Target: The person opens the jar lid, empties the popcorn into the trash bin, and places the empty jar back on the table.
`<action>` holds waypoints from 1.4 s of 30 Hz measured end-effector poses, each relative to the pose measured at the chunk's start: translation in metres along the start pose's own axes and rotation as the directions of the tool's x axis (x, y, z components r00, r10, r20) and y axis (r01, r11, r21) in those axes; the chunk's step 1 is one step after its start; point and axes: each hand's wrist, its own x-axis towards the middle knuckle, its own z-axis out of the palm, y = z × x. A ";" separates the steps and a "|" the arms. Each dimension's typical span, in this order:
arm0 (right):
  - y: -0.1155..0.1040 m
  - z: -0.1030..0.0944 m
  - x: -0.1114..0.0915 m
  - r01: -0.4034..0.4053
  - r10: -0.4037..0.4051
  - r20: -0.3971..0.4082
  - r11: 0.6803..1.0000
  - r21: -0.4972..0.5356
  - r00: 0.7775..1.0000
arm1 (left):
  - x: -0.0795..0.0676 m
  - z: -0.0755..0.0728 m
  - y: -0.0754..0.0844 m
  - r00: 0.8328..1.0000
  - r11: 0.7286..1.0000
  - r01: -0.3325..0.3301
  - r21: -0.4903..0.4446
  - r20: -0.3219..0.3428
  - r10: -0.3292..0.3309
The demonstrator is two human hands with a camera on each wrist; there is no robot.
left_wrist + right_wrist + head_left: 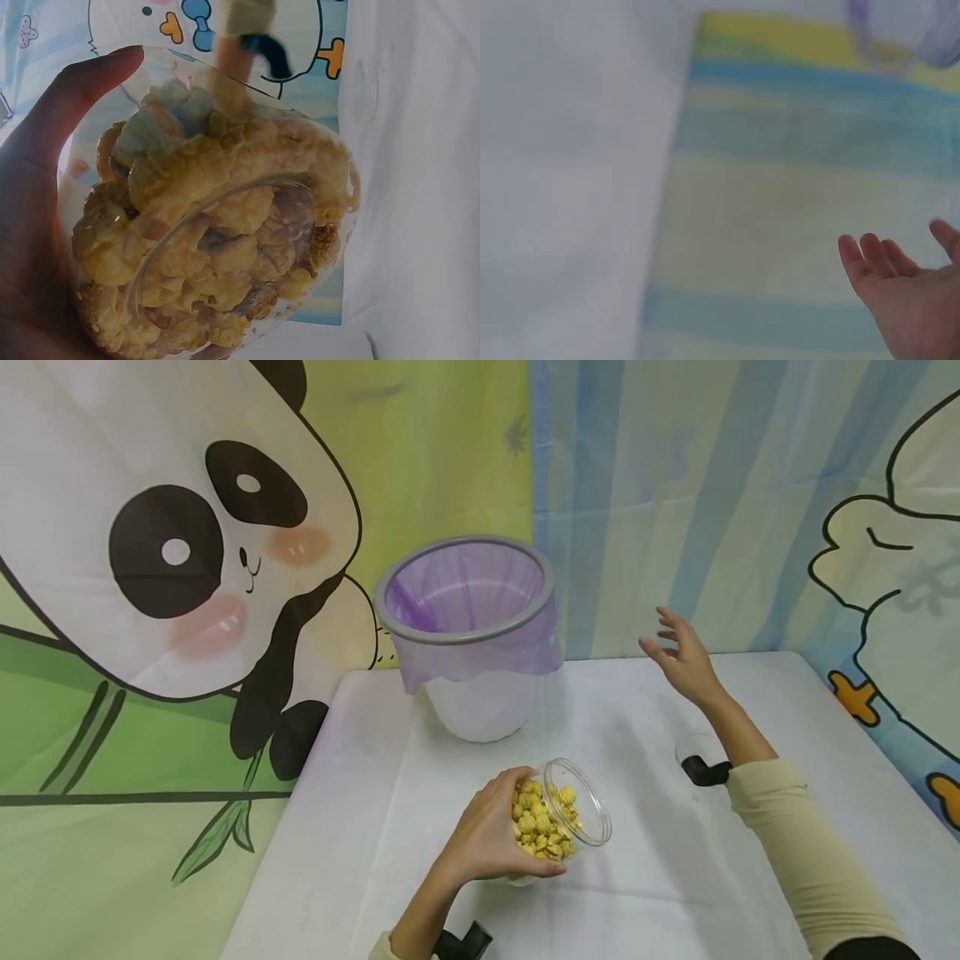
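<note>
My left hand (487, 831) grips a clear plastic jar (576, 802) of yellow popcorn (536, 822) above the front of the table. The jar is tilted, its uncovered round mouth facing up and to the right. Through its clear bottom, the left wrist view shows packed popcorn pieces (225, 255), with the thumb and palm of that hand around the side. Raised over the right part of the table, my right hand (686, 664) holds nothing, its fingers spread and slightly bent. Under the right wrist lies a clear round lid (688, 745), partly hidden by the wrist camera.
A white bin (480, 706) with a grey rim and a purple liner (476, 660) stands at the table's back, behind the jar. White cloth covers the table (360, 827). Printed curtains (637, 510) with cartoon animals hang close behind and beside it.
</note>
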 end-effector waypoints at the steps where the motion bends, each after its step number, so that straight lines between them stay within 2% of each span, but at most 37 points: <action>1: -0.015 0.005 0.009 0.007 -0.007 -0.005 0.998 0.055 1.000 | 0.000 0.000 0.000 1.000 1.000 -0.001 0.001 -0.002 0.001; 3: -0.044 0.016 0.027 0.025 -0.025 -0.005 0.987 0.160 1.000 | 0.000 0.001 0.001 1.000 1.000 -0.004 0.004 -0.004 0.004; 7: -0.085 0.036 0.053 0.037 -0.051 0.055 0.971 0.236 0.997 | -0.001 0.001 0.002 1.000 1.000 -0.007 0.012 -0.009 0.007; 11: -0.103 0.050 0.069 0.022 -0.060 0.128 0.960 0.279 0.990 | -0.001 0.002 0.004 1.000 1.000 -0.002 0.017 -0.007 0.002; 14: -0.116 0.055 0.072 -0.004 -0.054 0.178 0.951 0.309 0.983 | -0.001 0.002 0.004 1.000 1.000 0.001 0.019 -0.002 -0.001; 18: -0.116 0.065 0.075 -0.014 -0.056 0.203 0.945 0.325 0.978 | -0.002 0.002 0.003 1.000 1.000 0.004 0.016 -0.004 -0.004; 21: -0.105 0.073 0.078 0.000 -0.071 0.192 0.938 0.346 0.979 | -0.003 0.002 0.003 1.000 1.000 0.011 0.018 -0.005 -0.010; 26: -0.103 0.078 0.077 0.027 -0.100 0.167 0.921 0.390 0.981 | -0.005 0.002 0.002 1.000 1.000 0.009 0.027 -0.010 -0.008; 33: -0.103 0.082 0.075 0.050 -0.112 0.147 0.929 0.368 0.983 | -0.006 0.001 0.002 1.000 0.999 -0.004 0.034 -0.027 0.005; 38: -0.102 0.082 0.075 0.042 -0.109 0.162 0.929 0.368 0.981 | -0.005 -0.008 0.002 0.998 0.999 -0.013 0.044 -0.067 0.016; 42: -0.103 0.081 0.075 0.028 -0.103 0.177 0.924 0.381 0.979 | -0.001 -0.022 0.004 0.991 0.998 -0.028 0.057 -0.126 0.035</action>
